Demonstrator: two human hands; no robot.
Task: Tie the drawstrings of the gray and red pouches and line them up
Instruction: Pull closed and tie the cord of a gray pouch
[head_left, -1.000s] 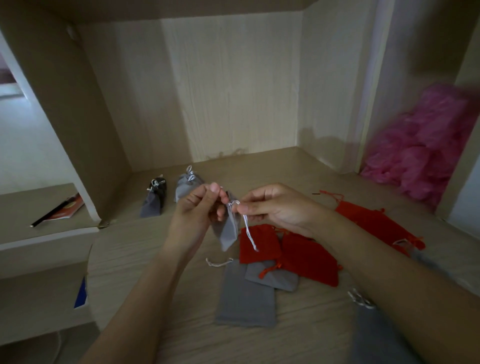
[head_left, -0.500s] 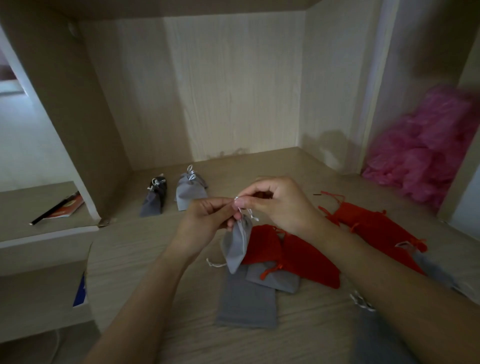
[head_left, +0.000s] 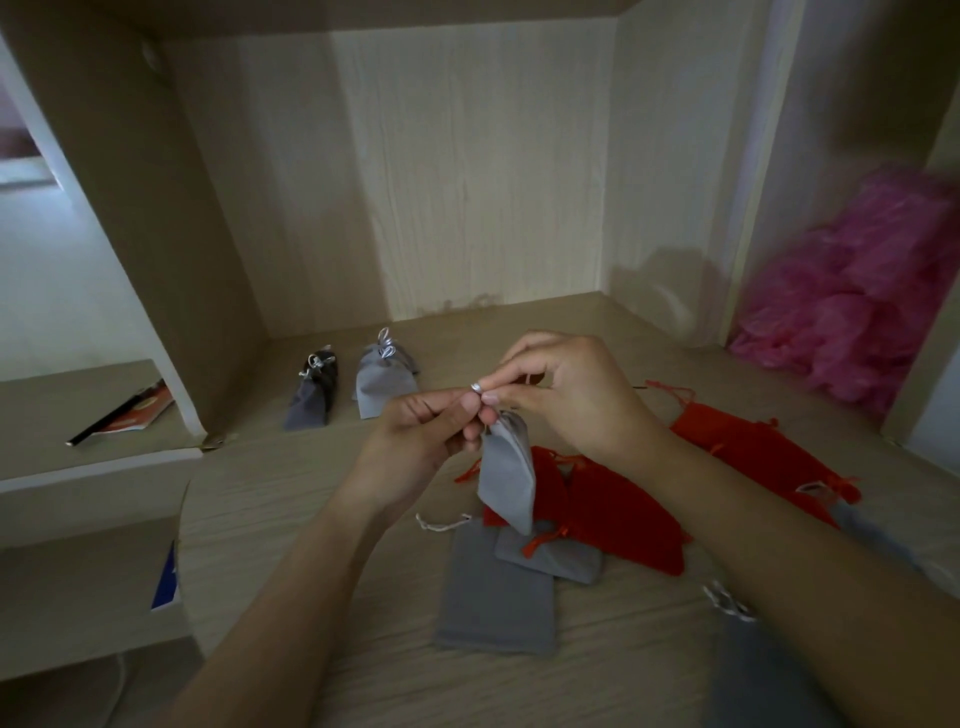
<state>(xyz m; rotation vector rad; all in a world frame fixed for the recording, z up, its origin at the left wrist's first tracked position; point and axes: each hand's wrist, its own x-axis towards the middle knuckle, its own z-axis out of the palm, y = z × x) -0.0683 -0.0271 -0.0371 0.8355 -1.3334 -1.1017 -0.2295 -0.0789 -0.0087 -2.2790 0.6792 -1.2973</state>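
A small gray pouch (head_left: 508, 475) hangs in the air from its silver drawstring (head_left: 477, 387). My left hand (head_left: 415, 441) and my right hand (head_left: 566, 395) both pinch that drawstring at the pouch's gathered neck. Two tied gray pouches, one dark (head_left: 311, 395) and one lighter (head_left: 382, 379), stand side by side at the back left of the shelf. Flat gray pouches (head_left: 493, 592) and several red pouches (head_left: 618, 509) lie in a loose heap below my hands. More red pouches (head_left: 748, 447) lie to the right, partly hidden by my right forearm.
The wooden shelf surface (head_left: 291, 499) is walled at the back and both sides. A pink heap of fabric (head_left: 862, 306) fills the right compartment. A booklet with a dark pen (head_left: 124, 413) lies on the lower left ledge. Another gray pouch (head_left: 763, 670) lies near the front right.
The loose hanging string end has been drawn up into my fingers. My right hand rose a little above the pouch neck, and the pouch now hangs more upright.
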